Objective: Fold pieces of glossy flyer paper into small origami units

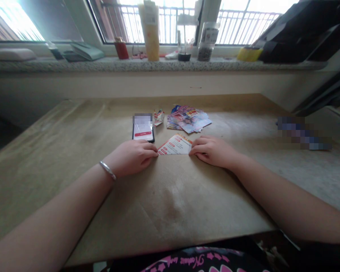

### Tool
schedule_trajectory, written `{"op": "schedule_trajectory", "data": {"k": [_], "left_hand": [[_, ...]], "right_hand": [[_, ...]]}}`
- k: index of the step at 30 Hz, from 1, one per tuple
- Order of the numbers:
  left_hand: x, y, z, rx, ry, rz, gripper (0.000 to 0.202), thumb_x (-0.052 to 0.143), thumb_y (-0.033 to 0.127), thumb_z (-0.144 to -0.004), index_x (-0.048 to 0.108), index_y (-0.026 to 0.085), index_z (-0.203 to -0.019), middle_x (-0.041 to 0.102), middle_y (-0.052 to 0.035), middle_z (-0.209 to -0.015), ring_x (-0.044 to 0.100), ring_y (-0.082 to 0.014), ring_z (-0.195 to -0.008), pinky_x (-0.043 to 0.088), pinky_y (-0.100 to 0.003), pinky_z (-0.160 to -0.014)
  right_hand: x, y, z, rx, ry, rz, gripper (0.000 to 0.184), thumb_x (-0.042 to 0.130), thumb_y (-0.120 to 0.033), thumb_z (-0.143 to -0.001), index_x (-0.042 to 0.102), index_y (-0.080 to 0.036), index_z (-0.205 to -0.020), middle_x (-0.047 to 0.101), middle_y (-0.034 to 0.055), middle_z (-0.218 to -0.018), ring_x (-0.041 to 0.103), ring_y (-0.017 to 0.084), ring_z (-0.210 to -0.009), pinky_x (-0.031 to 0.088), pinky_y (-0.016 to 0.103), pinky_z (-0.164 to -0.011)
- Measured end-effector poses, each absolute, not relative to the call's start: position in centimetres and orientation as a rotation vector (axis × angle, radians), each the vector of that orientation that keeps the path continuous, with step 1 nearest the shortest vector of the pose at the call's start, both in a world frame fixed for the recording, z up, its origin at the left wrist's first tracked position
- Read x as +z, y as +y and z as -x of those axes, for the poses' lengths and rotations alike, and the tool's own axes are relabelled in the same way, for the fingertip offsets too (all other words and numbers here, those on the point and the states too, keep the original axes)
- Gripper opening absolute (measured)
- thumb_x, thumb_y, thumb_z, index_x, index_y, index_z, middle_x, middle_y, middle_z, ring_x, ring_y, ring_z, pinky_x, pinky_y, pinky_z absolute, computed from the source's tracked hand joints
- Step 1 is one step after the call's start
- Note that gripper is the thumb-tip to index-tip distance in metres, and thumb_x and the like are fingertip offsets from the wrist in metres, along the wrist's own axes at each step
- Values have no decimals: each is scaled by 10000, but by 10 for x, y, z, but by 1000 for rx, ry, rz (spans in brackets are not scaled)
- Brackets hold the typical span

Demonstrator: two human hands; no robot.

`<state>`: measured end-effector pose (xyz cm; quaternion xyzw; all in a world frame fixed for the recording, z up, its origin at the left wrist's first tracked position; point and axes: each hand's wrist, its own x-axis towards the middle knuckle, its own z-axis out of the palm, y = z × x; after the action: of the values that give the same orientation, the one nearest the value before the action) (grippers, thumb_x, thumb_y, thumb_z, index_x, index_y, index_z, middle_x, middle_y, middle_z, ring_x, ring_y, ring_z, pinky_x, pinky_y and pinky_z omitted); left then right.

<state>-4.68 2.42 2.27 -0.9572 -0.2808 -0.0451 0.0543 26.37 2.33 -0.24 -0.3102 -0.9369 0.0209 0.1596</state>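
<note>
A white card with red labels lies flat on the wooden table. My left hand, a silver bracelet on its wrist, pinches the card's left edge with curled fingers. The card's right edge is pinched by my right hand. Just behind my left hand lies a phone with a lit screen showing a red button. A pile of several colourful cards sits behind the held card. Between phone and pile lies a small torn wrapper.
A stone windowsill runs along the back with a yellow bottle, a red cup, jars and a flat grey box. A dark bag rests at the right end. The table's near edge is at my lap.
</note>
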Motion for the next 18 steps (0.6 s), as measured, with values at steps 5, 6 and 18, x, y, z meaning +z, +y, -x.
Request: {"op": "schedule_trajectory", "data": {"k": [5,6,18], "left_hand": [[24,29,55,-70,-917,2945,314,453,159,-847,703,256,-1011,679,2,-1128,636,-159,-970,514,-284,-847],[24,30,56,-60,-935,2948,326,450,149,-845,702,261,-1018,677,10,-1137,634,-158,-982,512,-283,-854],[31,24,54,-3,-1066,2954,340,432,118,-810,721,239,-943,677,22,-1145,648,-158,-988,514,-274,-879]], "right_hand": [[5,22,-278,107,-2720,992,238,515,-140,-823,717,-252,-880,683,31,-985,626,161,-873,473,275,-745],[7,22,-280,113,-2724,1011,232,521,-135,-815,716,-249,-869,684,30,-981,628,160,-871,474,273,-743],[15,25,-294,148,-2768,1064,201,555,-109,-763,711,-234,-787,687,23,-971,635,156,-837,471,258,-722]]}}
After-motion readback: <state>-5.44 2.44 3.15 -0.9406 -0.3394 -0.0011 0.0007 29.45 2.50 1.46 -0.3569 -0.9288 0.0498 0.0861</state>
